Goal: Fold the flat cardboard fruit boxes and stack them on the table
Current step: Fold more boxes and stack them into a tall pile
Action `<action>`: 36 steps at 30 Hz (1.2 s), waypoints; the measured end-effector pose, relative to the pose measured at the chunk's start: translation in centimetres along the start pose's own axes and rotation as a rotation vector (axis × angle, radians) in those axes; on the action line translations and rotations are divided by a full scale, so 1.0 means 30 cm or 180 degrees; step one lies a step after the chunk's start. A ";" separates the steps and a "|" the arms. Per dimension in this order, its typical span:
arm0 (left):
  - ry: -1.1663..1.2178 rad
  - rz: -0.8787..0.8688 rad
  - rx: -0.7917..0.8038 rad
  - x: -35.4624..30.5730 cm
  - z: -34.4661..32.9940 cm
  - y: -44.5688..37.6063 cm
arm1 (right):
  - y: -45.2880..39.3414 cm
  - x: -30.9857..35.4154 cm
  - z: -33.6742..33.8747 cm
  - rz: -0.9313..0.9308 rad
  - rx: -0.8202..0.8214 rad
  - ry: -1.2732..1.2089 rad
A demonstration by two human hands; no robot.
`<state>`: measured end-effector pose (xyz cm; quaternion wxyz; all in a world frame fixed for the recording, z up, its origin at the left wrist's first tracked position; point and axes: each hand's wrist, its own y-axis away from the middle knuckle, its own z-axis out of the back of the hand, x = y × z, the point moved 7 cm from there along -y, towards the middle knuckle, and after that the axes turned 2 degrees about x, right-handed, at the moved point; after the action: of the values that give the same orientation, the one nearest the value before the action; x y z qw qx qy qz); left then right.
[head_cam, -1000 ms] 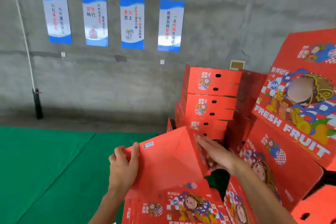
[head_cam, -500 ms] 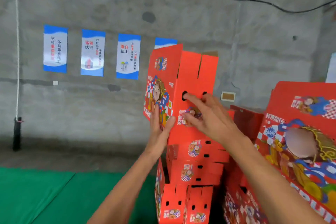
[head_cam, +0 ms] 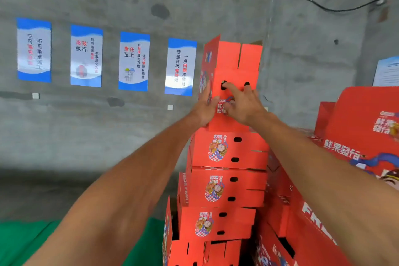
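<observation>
Now you have the folded box (head_cam: 232,80) standing on end at the top of the stack (head_cam: 226,181), its two end flaps pointing up and open. Your left hand (head_cam: 205,107) lies flat against its left printed face with straight fingers, an open grip that steadies and clamps nothing. Your right hand (head_cam: 243,103) presses on the front panel, one finger reaching to the left vent hole; its fingers look spread and hold nothing. To do this step well, keep both palms on until the box sits square over the red boxes beneath, edges in line with theirs, because a tall narrow column like this will likely lean if the top one overhangs. Push level, not downward at a corner. Mind the large printed box (head_cam: 362,136) just to your right, and release one hand at a time once nothing rocks.
</observation>
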<state>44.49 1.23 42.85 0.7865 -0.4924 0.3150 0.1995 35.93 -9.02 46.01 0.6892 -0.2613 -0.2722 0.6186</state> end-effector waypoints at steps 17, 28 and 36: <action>-0.0643 -0.0457 -0.0537 0.162 -0.007 0.275 | 0.314 0.072 -0.204 0.0005 -0.0377 -0.1190; -0.1178 0.0788 0.0450 0.705 -0.105 1.402 | 1.426 0.165 -0.828 -0.0771 0.1222 -0.1449; -0.2397 0.2605 0.2788 1.015 -0.225 2.221 | 2.072 0.204 -1.059 -0.1219 0.2880 -0.1271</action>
<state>22.88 24.27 -23.59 0.8296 0.1295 0.2327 0.4908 14.47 2.42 -19.72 0.7685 0.2395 -0.1469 0.5749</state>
